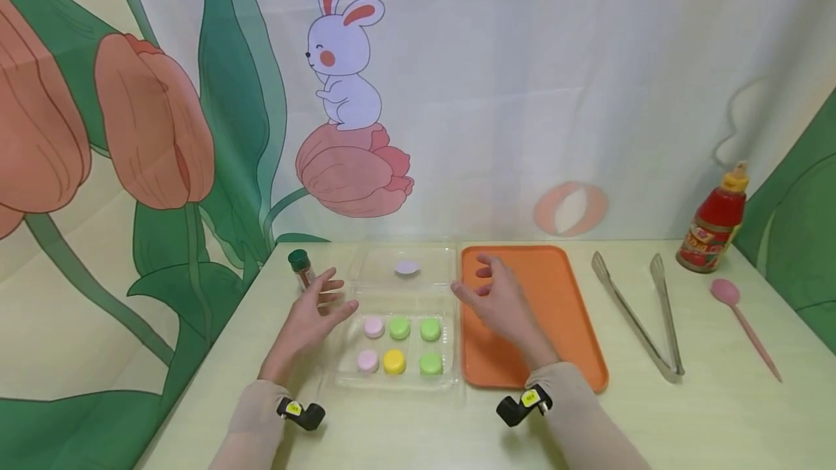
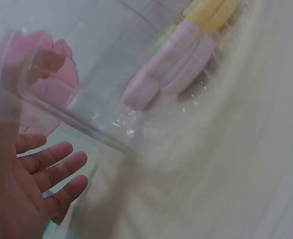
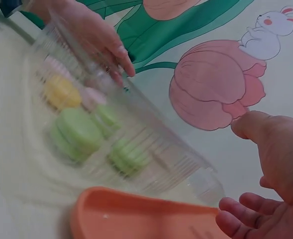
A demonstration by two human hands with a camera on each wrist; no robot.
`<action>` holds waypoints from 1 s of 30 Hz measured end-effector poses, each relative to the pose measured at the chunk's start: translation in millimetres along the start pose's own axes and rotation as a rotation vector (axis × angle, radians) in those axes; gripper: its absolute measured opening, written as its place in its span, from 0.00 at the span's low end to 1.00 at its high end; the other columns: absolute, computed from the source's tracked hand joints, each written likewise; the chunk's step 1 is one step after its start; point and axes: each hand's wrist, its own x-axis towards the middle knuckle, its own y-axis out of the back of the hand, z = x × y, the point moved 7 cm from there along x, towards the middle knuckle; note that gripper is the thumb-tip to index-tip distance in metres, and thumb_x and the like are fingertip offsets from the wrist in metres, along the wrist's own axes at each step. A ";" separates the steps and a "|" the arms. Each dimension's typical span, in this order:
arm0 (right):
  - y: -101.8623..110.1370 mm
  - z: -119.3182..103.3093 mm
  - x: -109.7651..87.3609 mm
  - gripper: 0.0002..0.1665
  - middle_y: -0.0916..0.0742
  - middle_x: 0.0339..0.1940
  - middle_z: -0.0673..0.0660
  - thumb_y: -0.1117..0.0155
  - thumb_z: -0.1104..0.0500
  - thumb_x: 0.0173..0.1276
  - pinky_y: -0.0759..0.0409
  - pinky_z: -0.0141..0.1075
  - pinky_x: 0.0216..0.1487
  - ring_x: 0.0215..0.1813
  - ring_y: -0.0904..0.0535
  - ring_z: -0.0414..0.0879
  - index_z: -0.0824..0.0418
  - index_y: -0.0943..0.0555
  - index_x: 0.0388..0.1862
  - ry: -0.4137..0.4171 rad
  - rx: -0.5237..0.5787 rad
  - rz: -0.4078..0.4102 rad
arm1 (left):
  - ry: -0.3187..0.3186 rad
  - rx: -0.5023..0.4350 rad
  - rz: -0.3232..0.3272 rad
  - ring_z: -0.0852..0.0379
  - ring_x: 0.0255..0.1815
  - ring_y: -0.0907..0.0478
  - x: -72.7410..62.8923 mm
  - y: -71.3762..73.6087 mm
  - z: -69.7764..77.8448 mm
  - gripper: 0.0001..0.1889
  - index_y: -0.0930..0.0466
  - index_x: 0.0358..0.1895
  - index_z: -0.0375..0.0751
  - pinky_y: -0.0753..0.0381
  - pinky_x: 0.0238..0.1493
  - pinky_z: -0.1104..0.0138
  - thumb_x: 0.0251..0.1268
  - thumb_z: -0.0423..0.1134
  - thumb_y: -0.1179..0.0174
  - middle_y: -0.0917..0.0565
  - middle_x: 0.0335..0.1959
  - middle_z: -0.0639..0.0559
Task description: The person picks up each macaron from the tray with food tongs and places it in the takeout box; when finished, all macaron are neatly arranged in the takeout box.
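A clear plastic box point(image 1: 451, 381) sits on the table with its hinged lid point(image 1: 374, 267) laid back toward the wall; a small white oval shows on the lid. Inside are macarons in two rows: three green point(image 1: 430, 328), two lilac point(image 1: 374, 326) and one yellow point(image 1: 394, 362). My left hand point(image 1: 310, 321) hovers by the box's left side, fingers spread and holding nothing. On the other side, my right hand point(image 1: 501, 304) is above the orange tray point(image 1: 568, 325), thumb toward the box and fingers loosely bent, also holding nothing. In the left wrist view, the left fingers point(image 2: 61, 172) appear beside the box wall.
Behind my left hand stands a small jar with a green cap point(image 1: 299, 261). Right of the tray lie spread metal tongs point(image 1: 636, 321) and a pink spoon point(image 1: 744, 318). A red sauce bottle point(image 1: 712, 227) with a yellow top stands at the back right, before a printed curtain point(image 1: 483, 93).
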 end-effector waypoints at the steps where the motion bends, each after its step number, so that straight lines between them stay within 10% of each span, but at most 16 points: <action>1: -3.0 1.7 0.1 0.51 0.20 0.73 0.67 0.24 0.41 0.77 0.12 0.55 0.63 0.64 0.15 0.61 0.62 0.35 0.87 -0.003 0.007 -0.013 | 0.004 -0.008 -0.002 0.35 0.82 0.29 0.6 -0.7 -2.1 0.46 0.44 0.91 0.47 0.28 0.82 0.40 0.80 0.53 0.30 0.27 0.83 0.39; 30: -28.6 13.8 -4.7 0.41 0.19 0.62 0.65 0.30 0.56 0.83 0.16 0.40 0.38 0.41 0.19 0.52 0.58 0.36 0.87 -0.027 0.161 -0.154 | -0.095 -0.153 -0.095 0.39 0.78 0.24 4.5 -5.9 -15.7 0.29 0.30 0.85 0.43 0.30 0.83 0.42 0.89 0.42 0.40 0.21 0.78 0.38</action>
